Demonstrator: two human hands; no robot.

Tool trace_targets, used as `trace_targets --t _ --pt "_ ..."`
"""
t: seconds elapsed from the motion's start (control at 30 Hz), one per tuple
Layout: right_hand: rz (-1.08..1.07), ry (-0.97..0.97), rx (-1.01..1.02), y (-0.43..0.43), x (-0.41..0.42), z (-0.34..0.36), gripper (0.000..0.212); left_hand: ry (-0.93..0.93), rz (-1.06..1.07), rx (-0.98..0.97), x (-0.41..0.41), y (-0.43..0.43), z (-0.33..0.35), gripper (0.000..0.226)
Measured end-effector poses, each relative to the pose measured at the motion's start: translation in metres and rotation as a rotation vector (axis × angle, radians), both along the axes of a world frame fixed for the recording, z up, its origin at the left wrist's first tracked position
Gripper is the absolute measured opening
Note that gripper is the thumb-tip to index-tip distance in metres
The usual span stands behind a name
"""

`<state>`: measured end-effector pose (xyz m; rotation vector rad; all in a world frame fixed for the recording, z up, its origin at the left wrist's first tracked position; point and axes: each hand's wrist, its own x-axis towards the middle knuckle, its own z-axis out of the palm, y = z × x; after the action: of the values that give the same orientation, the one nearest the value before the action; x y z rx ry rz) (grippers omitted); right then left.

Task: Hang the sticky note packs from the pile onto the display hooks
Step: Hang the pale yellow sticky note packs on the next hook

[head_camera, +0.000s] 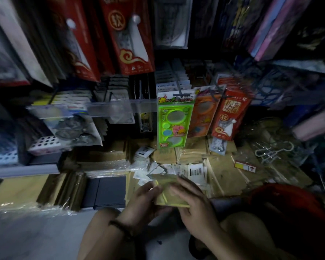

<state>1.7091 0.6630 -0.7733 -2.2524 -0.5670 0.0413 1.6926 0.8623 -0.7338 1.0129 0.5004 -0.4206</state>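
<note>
A yellow sticky note pack in clear wrap sits between both hands, low in the middle of the view. My left hand grips its left edge with curled fingers. My right hand lies over its right side, fingers curled round the pack. Just beyond the hands lies the pile of sticky note packs, white and barcoded, on brown wrapped bundles. Above it, display hooks carry rows of white hanging packs. The whole view is dim and blurred.
A green stencil card, an orange one and a red pack hang in front of the hooks. Large red packs hang higher up. Brown wrapped bundles cover the floor shelf. A red item lies at right.
</note>
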Motion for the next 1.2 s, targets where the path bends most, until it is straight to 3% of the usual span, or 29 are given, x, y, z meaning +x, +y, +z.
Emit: trace_targets --t 0.17,0.4,0.5,0.63,0.83,1.07,1.2 --pt "0.128 0.063 0.077 0.005 -0.019 0.048 0.081 -0.121 0.068 0.084 -0.019 0.006 0.03 0.031" --pt "-0.008 0.001 0.355 0.036 -0.006 0.137 0.041 -0.4 0.125 0.277 -0.023 0.021 0.108 0.031" --pt "-0.07 0.021 0.518 0.048 0.01 0.177 0.044 -0.498 0.16 0.32 -0.022 0.036 0.151 0.032" --pt "-0.01 0.01 0.676 0.059 0.029 0.253 0.067 -0.635 0.202 0.452 -0.021 0.05 0.219 0.034" --pt "0.074 -0.108 0.798 0.074 0.042 0.354 0.044 -0.901 0.34 0.633 -0.018 0.06 0.33 0.037" --pt "0.106 -0.255 0.792 0.089 0.067 0.44 0.04 -0.967 0.407 0.681 -0.003 0.074 0.412 0.046" --pt "0.087 -0.268 0.838 0.104 0.087 0.485 0.042 -0.973 0.442 0.629 0.002 0.086 0.455 0.021"
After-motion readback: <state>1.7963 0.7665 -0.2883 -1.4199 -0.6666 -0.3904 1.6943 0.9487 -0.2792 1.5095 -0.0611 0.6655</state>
